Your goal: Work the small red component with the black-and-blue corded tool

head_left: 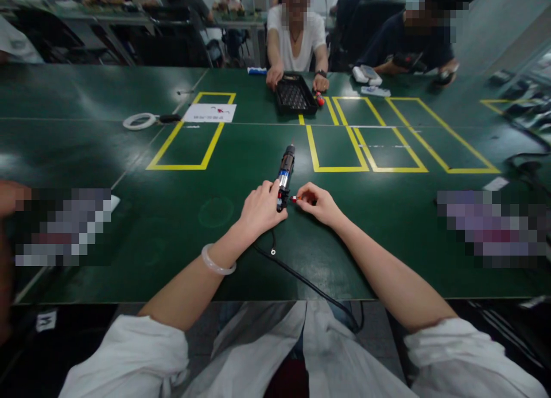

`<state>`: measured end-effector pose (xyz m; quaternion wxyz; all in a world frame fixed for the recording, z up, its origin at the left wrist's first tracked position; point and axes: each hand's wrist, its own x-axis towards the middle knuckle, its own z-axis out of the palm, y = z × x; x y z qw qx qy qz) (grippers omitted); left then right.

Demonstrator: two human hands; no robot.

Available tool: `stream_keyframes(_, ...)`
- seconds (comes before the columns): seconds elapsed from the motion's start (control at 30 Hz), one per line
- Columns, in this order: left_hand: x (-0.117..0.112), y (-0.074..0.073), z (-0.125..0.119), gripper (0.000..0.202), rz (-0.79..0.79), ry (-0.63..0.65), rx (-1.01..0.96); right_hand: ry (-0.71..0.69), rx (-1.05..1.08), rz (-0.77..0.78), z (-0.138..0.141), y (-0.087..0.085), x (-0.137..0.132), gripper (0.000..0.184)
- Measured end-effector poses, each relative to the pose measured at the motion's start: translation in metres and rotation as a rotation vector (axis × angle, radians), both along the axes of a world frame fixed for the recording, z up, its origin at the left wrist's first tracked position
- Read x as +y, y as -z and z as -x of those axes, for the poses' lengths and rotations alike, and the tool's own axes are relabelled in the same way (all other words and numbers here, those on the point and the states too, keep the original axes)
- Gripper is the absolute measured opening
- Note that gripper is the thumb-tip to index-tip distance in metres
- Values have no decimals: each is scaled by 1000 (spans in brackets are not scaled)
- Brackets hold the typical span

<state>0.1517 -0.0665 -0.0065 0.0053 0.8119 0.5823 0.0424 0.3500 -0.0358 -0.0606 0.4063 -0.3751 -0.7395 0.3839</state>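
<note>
At the middle of the green table, my left hand [260, 209] is closed around the lower end of a cylindrical power-tool body [284, 177] with black, silver and blue sections. Its black tip points away from me, and small red and dark parts show at its near end. Close by on the right, my right hand [319, 203] pinches a small red and white part [294, 199] beside that near end. I cannot tell whether the two touch. A black cable [305, 280] runs from under my left hand over the table's front edge. A ring terminal [273, 252] lies beside it.
Across the table [241, 271], a person [297, 39] holds a black tray [296, 95], with a small red item [319, 99] beside it. A printed sheet [210, 112] and a white ring-shaped object [140, 121] lie far left. Yellow tape outlines [340, 169] mark the surface. Blurred objects flank both sides.
</note>
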Motion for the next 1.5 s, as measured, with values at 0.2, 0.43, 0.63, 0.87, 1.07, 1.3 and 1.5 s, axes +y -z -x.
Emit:
stream_keyframes(0.2,-4,0,-1,64,-4,28,6,-16,-113,-142,2,0,-2,7)
stream_keyframes(0.43,-5,0,-2,66,-23,54,28,-33,-209,-191,5,2,-3,5)
stream_keyframes(0.63,-6,3,-3,66,-36,55,27,-24,-200,-207,4,1,-4,8)
stream_keyframes(0.87,-7,8,-10,64,-87,4,18,14,-205,-220,7,-7,-10,12)
stream_keyframes(1.07,-4,11,-14,62,-76,-55,10,23,-155,-153,7,-10,-11,12)
stream_keyframes(1.3,-1,8,-6,65,-76,-26,39,8,-96,-69,4,-5,-8,17)
stream_keyframes(1.5,14,6,30,64,-70,-54,70,24,-98,-36,1,-4,-6,16)
